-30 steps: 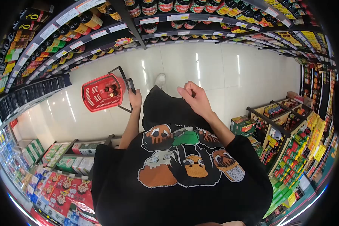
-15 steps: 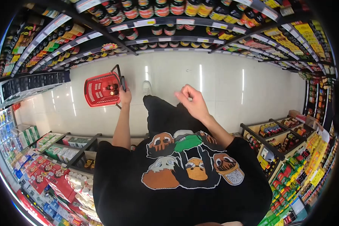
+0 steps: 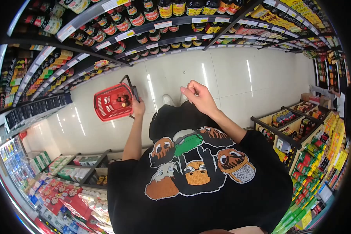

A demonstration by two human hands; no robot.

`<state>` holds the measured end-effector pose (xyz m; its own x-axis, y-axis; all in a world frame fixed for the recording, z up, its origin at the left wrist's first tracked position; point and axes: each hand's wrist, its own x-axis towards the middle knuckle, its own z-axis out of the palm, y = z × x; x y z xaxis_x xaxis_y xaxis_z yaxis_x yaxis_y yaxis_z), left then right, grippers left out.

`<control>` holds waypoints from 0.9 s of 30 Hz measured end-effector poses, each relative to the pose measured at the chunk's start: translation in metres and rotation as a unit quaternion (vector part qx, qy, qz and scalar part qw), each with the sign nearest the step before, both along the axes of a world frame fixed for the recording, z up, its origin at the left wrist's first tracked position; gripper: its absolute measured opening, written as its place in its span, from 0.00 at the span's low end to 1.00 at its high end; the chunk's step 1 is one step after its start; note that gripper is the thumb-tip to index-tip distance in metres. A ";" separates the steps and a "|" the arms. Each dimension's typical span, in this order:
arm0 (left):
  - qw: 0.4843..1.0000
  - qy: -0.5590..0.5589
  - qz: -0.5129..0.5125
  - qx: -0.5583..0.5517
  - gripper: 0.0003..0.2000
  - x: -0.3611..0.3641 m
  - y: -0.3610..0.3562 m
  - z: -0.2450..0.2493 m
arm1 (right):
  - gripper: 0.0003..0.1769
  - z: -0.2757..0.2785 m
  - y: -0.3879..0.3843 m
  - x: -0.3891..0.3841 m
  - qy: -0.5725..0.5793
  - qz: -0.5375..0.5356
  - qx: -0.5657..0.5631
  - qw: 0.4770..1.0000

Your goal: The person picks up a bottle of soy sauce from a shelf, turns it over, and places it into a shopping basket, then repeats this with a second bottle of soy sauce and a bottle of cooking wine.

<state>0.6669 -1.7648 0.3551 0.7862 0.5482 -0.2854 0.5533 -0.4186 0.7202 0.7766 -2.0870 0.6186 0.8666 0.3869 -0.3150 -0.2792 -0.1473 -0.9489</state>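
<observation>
My left hand point(image 3: 139, 107) is closed around the dark handle point(image 3: 135, 93) of a red plastic shopping basket point(image 3: 112, 112). The basket hangs above the floor, out to my left. Inside it, on the side near my hand, lie several dark bottles point(image 3: 123, 100) with red caps or labels. In front of my body, my right hand point(image 3: 200, 98) is raised with its fingers loosely curled. Nothing shows in it, and it touches nothing.
Shelves of sauce bottles point(image 3: 134, 17) run along the aisle ahead. Below them is a pale shiny tiled floor point(image 3: 230, 70). Wooden racks point(image 3: 286, 117) with bottles stand behind me to the right, and boxed goods point(image 3: 66, 195) stand behind to the left. A person point(image 3: 341, 101) is partly visible at far right.
The view has turned and shifted nearer the shelves. Both my shoes now show side by side. The basket stays in my left hand, and my right hand keeps its curled pose.
</observation>
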 end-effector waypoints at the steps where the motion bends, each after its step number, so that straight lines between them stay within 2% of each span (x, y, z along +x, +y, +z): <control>1: 1.000 0.008 -0.011 0.011 0.26 0.004 -0.012 0.011 | 0.23 0.001 0.002 0.000 -0.002 -0.007 0.003 1.000; 4: 1.000 0.017 -0.009 -0.007 0.26 0.007 -0.045 0.016 | 0.23 0.006 -0.003 0.001 0.034 -0.010 0.020 0.999; 6: 0.999 0.023 0.014 -0.048 0.26 0.008 -0.067 0.015 | 0.22 0.006 -0.008 0.003 -0.008 0.013 0.024 1.000; 11: 0.997 0.050 0.027 -0.060 0.26 0.019 -0.105 -0.005 | 0.21 0.007 -0.035 0.028 -0.044 0.052 0.015 0.998; 13: 0.995 0.042 0.053 -0.068 0.25 0.026 -0.121 0.000 | 0.21 0.007 -0.050 0.045 -0.066 0.073 0.005 0.995; 15: 0.992 -0.011 0.103 -0.067 0.24 0.033 -0.142 0.004 | 0.21 0.007 -0.072 0.064 -0.054 0.086 0.026 0.994; 18: 0.991 0.037 0.104 -0.073 0.24 0.051 -0.163 0.020 | 0.21 0.008 -0.108 0.096 -0.112 0.093 0.042 0.988; 20: 0.993 -0.023 0.114 0.023 0.22 0.060 -0.176 0.005 | 0.21 0.008 -0.132 0.117 -0.098 0.068 0.039 0.992; 21: 0.994 -0.021 0.109 0.023 0.22 0.066 -0.183 0.006 | 0.22 0.006 -0.145 0.127 -0.082 0.049 0.033 0.995; 24: 0.991 0.020 0.034 0.128 0.25 0.087 -0.202 0.030 | 0.19 -0.007 -0.178 0.157 -0.120 0.016 0.053 0.991; 26: 0.987 0.035 0.009 0.159 0.27 0.096 -0.209 0.030 | 0.18 -0.013 -0.194 0.182 -0.136 -0.005 0.063 0.989; 27: 0.980 0.050 -0.013 0.190 0.29 0.100 -0.212 0.030 | 0.15 -0.015 -0.200 0.200 -0.149 -0.019 0.042 0.988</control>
<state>0.7670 -1.9763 0.3851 0.7803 0.6094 -0.1406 0.5982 -0.6617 0.4521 0.9762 -2.2873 0.6036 0.9305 0.3662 -0.0112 0.0111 -0.0587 -0.9982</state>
